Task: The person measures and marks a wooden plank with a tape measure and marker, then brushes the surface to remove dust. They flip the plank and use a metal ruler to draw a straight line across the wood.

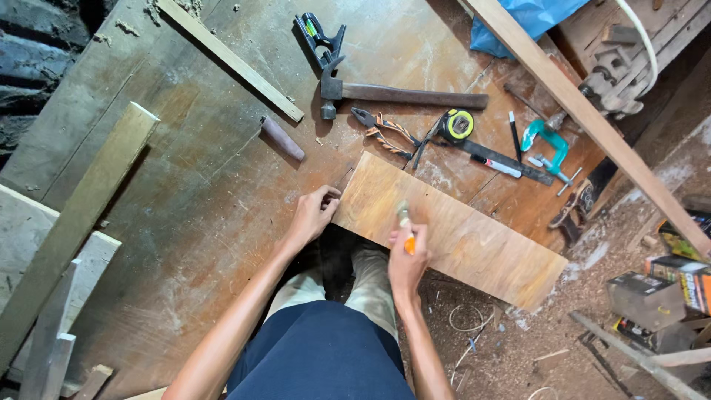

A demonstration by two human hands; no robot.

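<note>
Your left hand gripped the flat rectangular plywood board, apparently steadying it; your right hand held an orange-handled brush on it.

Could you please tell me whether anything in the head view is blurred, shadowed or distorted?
In the head view, the tool in the right hand is smeared by motion blur; the left hand, plywood board and hammer are sharp; light is soft and even, with deep shadow at the upper left corner; the wide lens bends the edges.

Bare forearms, no sleeves in view — a dark navy top above light, pale khaki trousers.
</note>
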